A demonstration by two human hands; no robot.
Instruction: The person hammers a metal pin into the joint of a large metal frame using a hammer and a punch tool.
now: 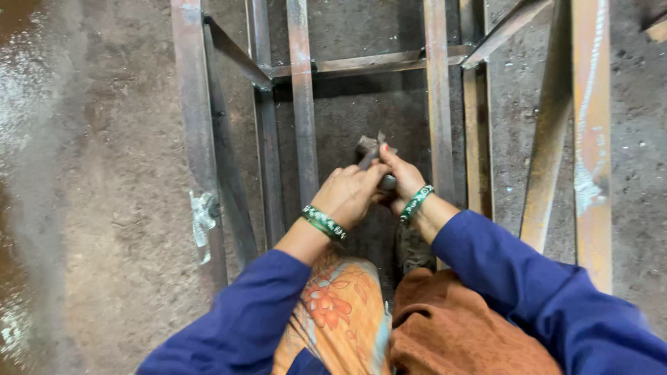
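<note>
Rough dirt floor (104, 208) fills the view, with a frame of rusty steel bars (303, 104) lying across it; the frame looks already joined at its cross pieces, so the work seems well on, though how much remains I cannot judge; both hands meet between two middle bars; the left hand (347, 194) is clenched around a dark tool handle (368, 158), and the right hand (403, 182) grips the same small tool lower down; its head (368, 144), just beyond the fingers, is blurred and mostly covered; what it touches is hidden; blue sleeves (500, 271) and patterned cloth (340, 312) cover the near floor.
</note>
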